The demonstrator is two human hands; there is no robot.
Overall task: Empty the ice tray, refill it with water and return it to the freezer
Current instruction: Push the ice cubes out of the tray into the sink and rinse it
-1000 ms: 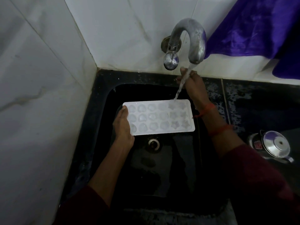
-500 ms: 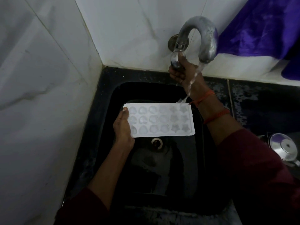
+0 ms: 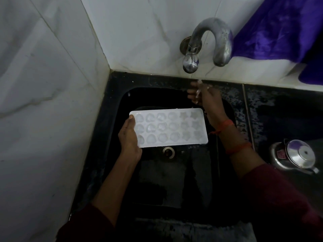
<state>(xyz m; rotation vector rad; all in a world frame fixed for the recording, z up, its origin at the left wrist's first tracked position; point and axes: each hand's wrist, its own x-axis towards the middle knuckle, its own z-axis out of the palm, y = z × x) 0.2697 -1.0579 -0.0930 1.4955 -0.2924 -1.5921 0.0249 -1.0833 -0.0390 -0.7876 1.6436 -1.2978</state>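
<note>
White ice tray (image 3: pixel 174 127) looks full: tap (image 3: pixel 215 37) now off, right hand (image 3: pixel 206 98) slack at one o'clock, left hand (image 3: pixel 130 137) gripping; freezer next.

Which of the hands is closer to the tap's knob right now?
Right. The right hand hangs just below the tap knob, apart from it; the left hand is farther down, gripping the left end of the ice tray.
</note>
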